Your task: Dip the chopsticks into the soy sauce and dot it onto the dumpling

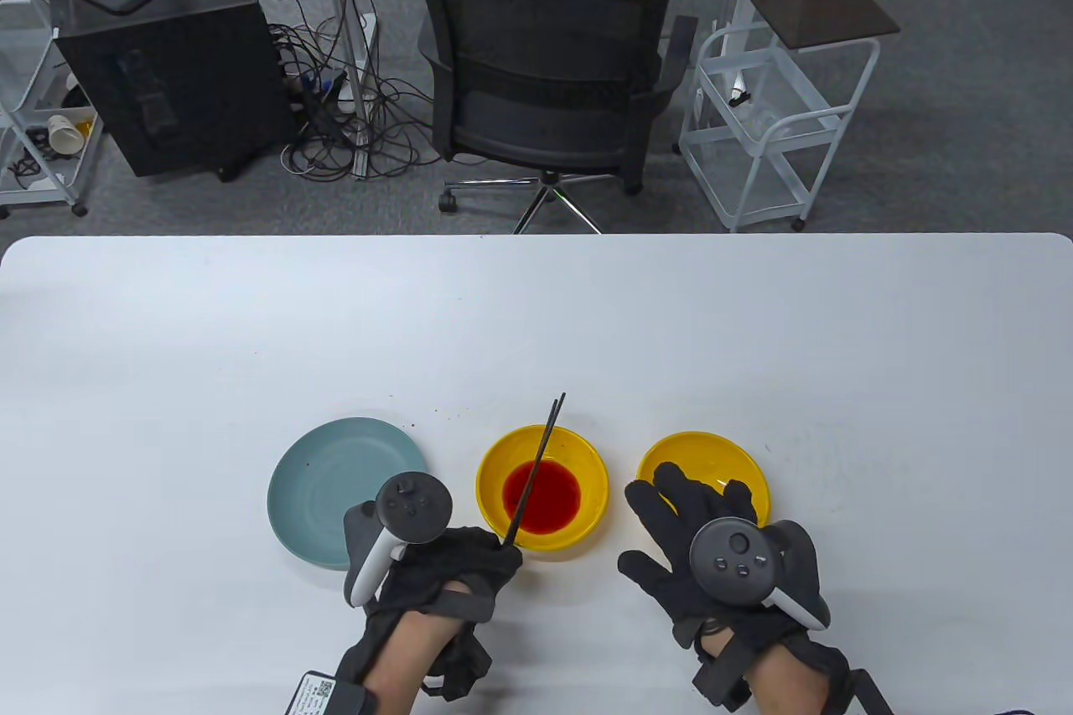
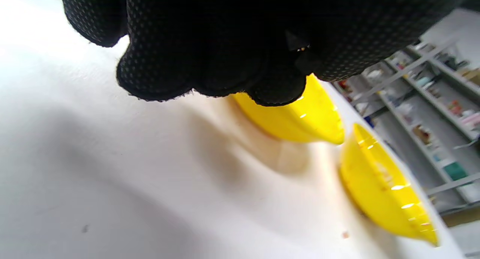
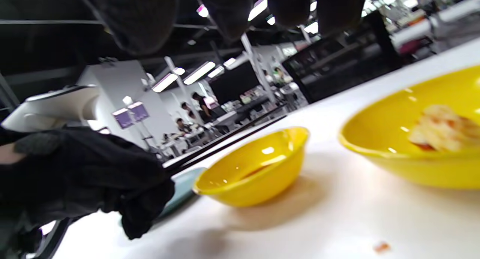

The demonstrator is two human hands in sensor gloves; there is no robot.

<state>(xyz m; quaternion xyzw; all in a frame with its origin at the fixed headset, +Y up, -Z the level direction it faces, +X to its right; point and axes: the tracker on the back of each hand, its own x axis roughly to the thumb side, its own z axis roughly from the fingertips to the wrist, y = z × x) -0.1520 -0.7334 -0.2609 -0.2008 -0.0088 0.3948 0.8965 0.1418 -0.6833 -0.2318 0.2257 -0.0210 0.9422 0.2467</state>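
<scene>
- Chopsticks held in left hand, tips raised beyond sauce bowl.
- Right hand fingers spread, empty.
- Dumpling dotting remains, seemingly.

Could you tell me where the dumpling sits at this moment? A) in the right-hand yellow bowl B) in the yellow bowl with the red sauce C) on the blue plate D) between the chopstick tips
A: the right wrist view shows the dumpling lying in the right-hand yellow bowl, apart from the sauce bowl.
</scene>
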